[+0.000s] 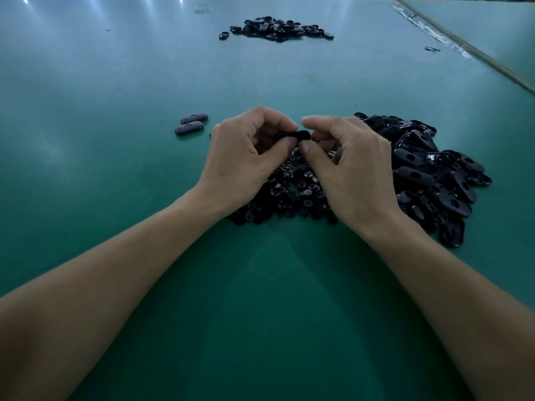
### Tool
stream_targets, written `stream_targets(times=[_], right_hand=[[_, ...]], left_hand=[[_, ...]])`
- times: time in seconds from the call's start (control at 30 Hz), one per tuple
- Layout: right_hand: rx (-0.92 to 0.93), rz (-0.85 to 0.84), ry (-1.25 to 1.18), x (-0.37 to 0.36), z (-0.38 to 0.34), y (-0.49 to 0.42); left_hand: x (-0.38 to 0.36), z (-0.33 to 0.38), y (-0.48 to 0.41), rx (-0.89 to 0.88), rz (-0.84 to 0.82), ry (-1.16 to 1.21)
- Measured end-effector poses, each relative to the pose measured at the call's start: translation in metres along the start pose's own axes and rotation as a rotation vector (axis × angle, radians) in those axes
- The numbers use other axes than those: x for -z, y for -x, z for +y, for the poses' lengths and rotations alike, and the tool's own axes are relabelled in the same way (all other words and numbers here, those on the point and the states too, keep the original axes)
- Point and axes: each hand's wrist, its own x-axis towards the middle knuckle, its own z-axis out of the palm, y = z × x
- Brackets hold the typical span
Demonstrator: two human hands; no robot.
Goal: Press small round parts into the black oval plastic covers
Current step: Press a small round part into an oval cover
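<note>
While pinched between both hands just above the green surface [115,198], black oval cover [292,136] at scene centre, mostly hidden by fingers. Left hand [246,151] curled around its left end, thumb and forefinger closed on it. Right hand [347,163] gripping the right end, thumb tip pressed against the cover's near edge. Cannot tell whether a round part sits in it. Beneath and between the wrists, heap of small round parts [292,192] lying on the surface. Just right of that, touching it, larger pile of oval covers [428,169]. Left of the hands, two covers [191,124] lying side by side, apart from both heaps. Far off, another dark pile [278,28].
</note>
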Motion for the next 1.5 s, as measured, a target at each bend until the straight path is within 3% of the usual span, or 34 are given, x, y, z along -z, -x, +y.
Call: stream_targets(times=[0.2,0.53,1.37,1.5], right_hand=[[-0.075,-0.013,-0.168,0.0032,0.0042,-0.0024],[-0.112,-0.031,-0.212,0.0032,0.0060,-0.0043],[-0.049,-0.052,-0.120,0.0026,0.0035,-0.0052],[-0.010,0.019,0.050,0.0044,0.0036,-0.0044]], left_hand=[[0.0010,-0.0007,0.0001,0.041,-0.075,0.071],[0.0022,-0.0030,-0.0026,0.071,-0.039,0.085],[0.0041,0.0001,-0.0002,0.032,0.029,0.010],[0.0055,-0.0023,-0.0016,0.024,0.102,-0.031]])
